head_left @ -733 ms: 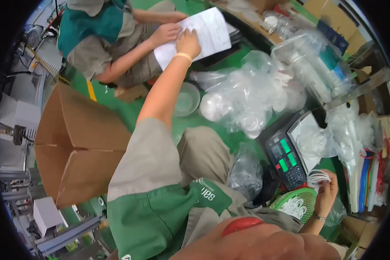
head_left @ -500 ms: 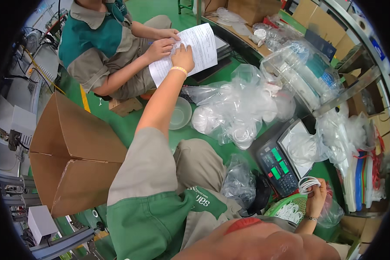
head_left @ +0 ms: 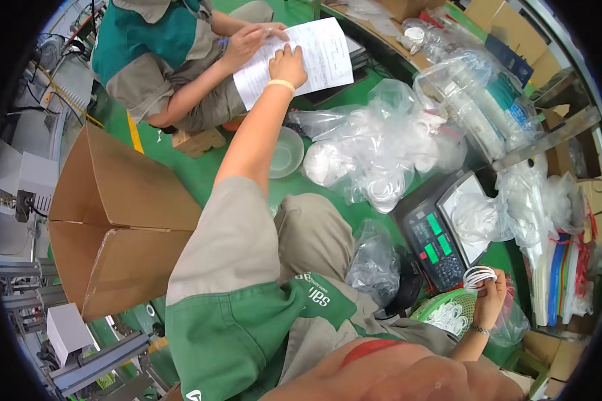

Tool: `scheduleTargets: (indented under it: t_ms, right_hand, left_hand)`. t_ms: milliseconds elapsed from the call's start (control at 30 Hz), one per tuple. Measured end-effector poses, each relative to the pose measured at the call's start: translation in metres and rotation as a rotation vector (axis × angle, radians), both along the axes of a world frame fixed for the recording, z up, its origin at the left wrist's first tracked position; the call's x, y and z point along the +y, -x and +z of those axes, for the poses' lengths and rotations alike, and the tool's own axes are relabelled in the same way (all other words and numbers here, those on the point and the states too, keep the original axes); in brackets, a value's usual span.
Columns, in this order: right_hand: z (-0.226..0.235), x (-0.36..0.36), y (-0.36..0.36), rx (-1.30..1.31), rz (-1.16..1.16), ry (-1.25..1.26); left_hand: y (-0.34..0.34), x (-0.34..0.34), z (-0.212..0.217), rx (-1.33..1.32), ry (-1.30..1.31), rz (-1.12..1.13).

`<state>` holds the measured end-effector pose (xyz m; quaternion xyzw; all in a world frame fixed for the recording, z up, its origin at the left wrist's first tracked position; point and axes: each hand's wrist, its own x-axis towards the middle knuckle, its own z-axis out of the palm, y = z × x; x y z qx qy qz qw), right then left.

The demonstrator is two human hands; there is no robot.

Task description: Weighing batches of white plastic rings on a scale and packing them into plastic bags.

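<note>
My left hand (head_left: 289, 69) is stretched far forward, with its fingers apart on a white printed sheet (head_left: 331, 57). A co-worker seated opposite has both hands at the sheet's far left edge, and a blue pen (head_left: 223, 41) shows at one of them. Off to the right, my right hand (head_left: 491, 297) is closed on a bunch of white rings (head_left: 479, 277). It is raised just above a green basket (head_left: 470, 301) with more white rings (head_left: 450, 317) inside. Close by is a scale (head_left: 436, 244) with lit green displays.
An open cardboard box (head_left: 137, 194) stands at the left. Clear plastic bags of white parts (head_left: 384, 150) lie on the green floor, near a translucent bowl (head_left: 286, 154). A filled bag (head_left: 473, 217) rests on the scale. A metal-framed shelf (head_left: 548, 140) borders the right side.
The co-worker's nearer hand has drawn back from my left hand, and the blue pen shows more plainly. My left fingers have shifted slightly on the sheet. My right hand keeps the rings.
</note>
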<state>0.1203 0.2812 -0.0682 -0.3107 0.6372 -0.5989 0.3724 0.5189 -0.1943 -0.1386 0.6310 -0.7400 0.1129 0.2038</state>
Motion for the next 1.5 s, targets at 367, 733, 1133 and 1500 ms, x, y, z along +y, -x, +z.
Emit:
scheduleTargets:
  t_ms: [367,733,1133,1500]
  right_hand:
    - [-0.003,-0.004,-0.001,-0.012,0.057,-0.018]
    - [-0.010,-0.003,0.006,0.049,0.074,-0.080]
    - [-0.011,-0.004,0.006,0.036,0.073,-0.063]
    - [-0.014,-0.002,0.009,0.021,0.065,-0.079]
  left_hand:
    - [-0.003,0.000,0.004,-0.057,-0.057,-0.002]
    - [-0.004,0.007,0.027,-0.264,-0.423,0.004]
    - [-0.004,0.001,0.017,-0.295,-0.375,-0.010]
    - [0.001,0.003,0.020,-0.170,-0.322,0.001]
